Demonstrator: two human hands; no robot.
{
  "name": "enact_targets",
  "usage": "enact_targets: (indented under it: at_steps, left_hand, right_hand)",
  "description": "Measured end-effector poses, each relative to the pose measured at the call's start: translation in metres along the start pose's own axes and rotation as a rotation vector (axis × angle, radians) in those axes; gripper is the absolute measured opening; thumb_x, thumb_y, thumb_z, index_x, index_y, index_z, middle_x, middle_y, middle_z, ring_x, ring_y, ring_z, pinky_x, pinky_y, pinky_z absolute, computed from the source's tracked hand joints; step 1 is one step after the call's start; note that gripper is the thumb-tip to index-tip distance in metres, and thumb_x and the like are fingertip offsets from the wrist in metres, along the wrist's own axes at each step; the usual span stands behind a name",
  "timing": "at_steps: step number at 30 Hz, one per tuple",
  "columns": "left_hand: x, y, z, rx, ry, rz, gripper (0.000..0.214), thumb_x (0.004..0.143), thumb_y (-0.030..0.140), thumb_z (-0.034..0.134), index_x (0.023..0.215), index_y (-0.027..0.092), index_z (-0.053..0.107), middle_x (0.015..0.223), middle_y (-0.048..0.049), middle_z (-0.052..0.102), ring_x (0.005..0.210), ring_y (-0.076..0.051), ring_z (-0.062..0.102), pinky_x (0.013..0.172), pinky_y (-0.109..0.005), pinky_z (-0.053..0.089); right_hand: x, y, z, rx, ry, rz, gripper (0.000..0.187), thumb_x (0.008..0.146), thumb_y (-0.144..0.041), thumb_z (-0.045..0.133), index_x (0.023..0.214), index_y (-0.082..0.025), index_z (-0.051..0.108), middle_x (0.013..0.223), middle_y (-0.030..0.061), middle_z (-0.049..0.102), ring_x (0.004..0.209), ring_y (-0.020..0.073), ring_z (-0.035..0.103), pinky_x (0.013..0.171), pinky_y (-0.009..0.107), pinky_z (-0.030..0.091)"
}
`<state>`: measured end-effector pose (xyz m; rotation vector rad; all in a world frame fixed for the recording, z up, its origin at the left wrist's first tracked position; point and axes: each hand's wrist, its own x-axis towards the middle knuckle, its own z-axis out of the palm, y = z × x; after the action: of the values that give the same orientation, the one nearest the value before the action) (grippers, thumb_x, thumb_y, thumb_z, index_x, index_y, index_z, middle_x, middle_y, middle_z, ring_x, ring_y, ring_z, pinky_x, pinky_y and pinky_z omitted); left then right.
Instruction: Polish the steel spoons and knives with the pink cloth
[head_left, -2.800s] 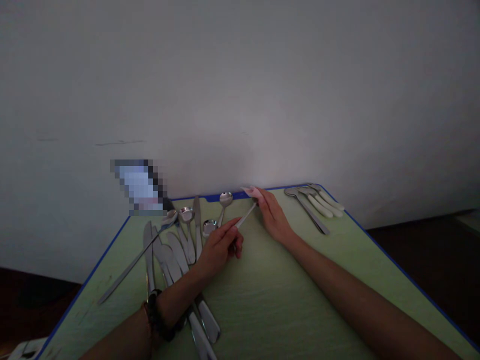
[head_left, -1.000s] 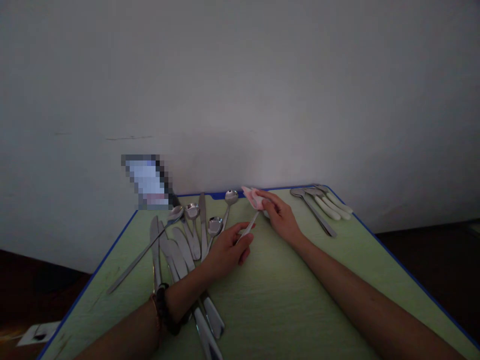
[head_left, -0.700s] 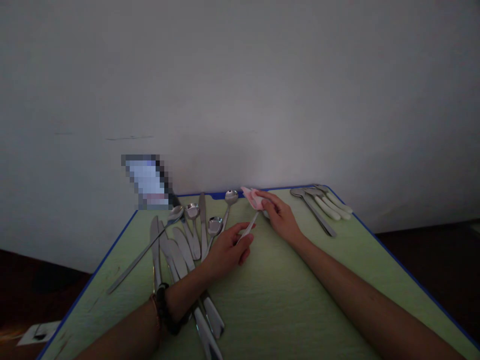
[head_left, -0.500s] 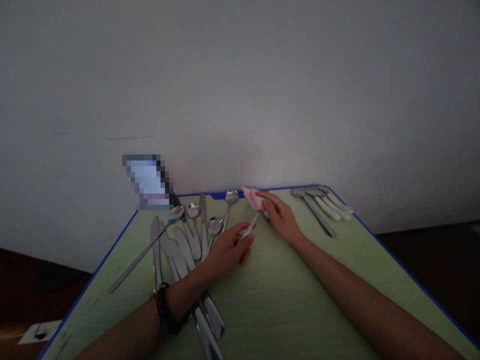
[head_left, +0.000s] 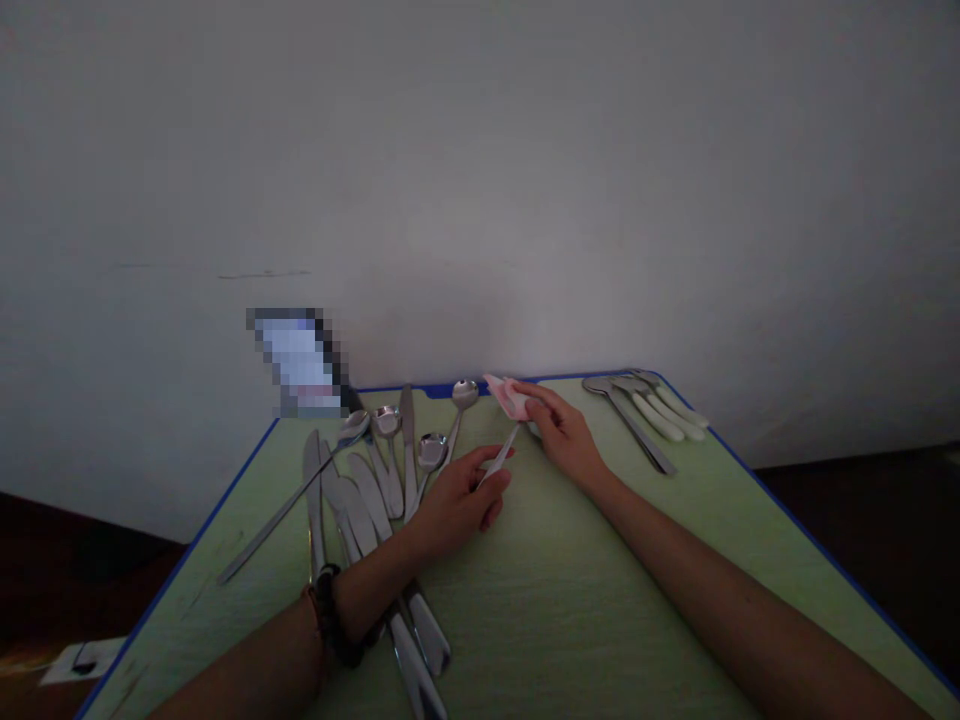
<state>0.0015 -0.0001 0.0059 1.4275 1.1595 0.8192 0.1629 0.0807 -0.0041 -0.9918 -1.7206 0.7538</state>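
My left hand (head_left: 461,498) is closed on the pale handle of a slim utensil (head_left: 501,454) that points up and right over the green table (head_left: 570,620). My right hand (head_left: 562,430) is closed round a pink cloth (head_left: 507,394) pressed on the far end of that utensil, whose head is hidden by cloth and fingers. A dark bracelet sits on my left wrist.
Several knives and spoons (head_left: 375,470) lie in a loose pile left of my left hand. A few spoons with white handles (head_left: 652,410) lie at the far right corner. A blurred-out object (head_left: 296,362) stands at the table's back left. A white wall rises behind.
My right hand closed further over the pink cloth at the utensil's tip since the earliest frame. Over the last second both hands barely move.
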Motion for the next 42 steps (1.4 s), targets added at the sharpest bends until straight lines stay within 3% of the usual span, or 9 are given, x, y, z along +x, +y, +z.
enact_targets:
  at_steps: [18,29,35,42]
  left_hand:
    - [0.000,-0.002,0.000,-0.017,-0.006,0.010,0.045,0.084,0.038,0.047,0.118,0.009,0.051,0.043,0.0102,0.043,0.038,-0.007,0.036,0.042,-0.018,0.027]
    - [-0.001,-0.001,0.001,-0.028,-0.021,0.030,0.044,0.085,0.037,0.046,0.117,0.008,0.052,0.043,0.0100,0.044,0.038,-0.007,0.036,0.042,-0.018,0.026]
    - [-0.001,-0.003,0.001,-0.022,0.046,0.032,0.048,0.084,0.040,0.046,0.118,0.006,0.051,0.044,0.0099,0.043,0.038,-0.007,0.036,0.041,-0.018,0.026]
    - [-0.001,-0.002,0.001,0.008,0.041,0.054,0.047,0.087,0.039,0.044,0.121,0.008,0.053,0.046,0.0092,0.042,0.040,-0.007,0.036,0.042,-0.019,0.026]
  right_hand:
    - [0.000,0.000,0.000,-0.012,0.004,-0.006,0.030,0.086,-0.029,0.045,0.110,-0.026,0.064,0.119,0.0029,0.064,0.112,0.0187,0.057,0.099,0.037,0.040]
    - [-0.004,-0.002,-0.002,-0.105,-0.095,-0.226,0.033,0.087,-0.026,0.047,0.118,-0.027,0.060,0.131,0.0050,0.055,0.125,0.0200,0.047,0.106,0.043,0.035]
    - [-0.008,-0.006,0.003,-0.184,-0.106,-0.310,0.034,0.089,-0.026,0.044,0.119,-0.025,0.060,0.133,0.0061,0.053,0.130,0.0191,0.041,0.110,0.046,0.030]
    - [-0.009,-0.009,0.008,-0.164,-0.042,-0.253,0.030,0.086,-0.027,0.048,0.112,-0.025,0.063,0.128,0.0063,0.057,0.124,0.0198,0.048,0.108,0.044,0.032]
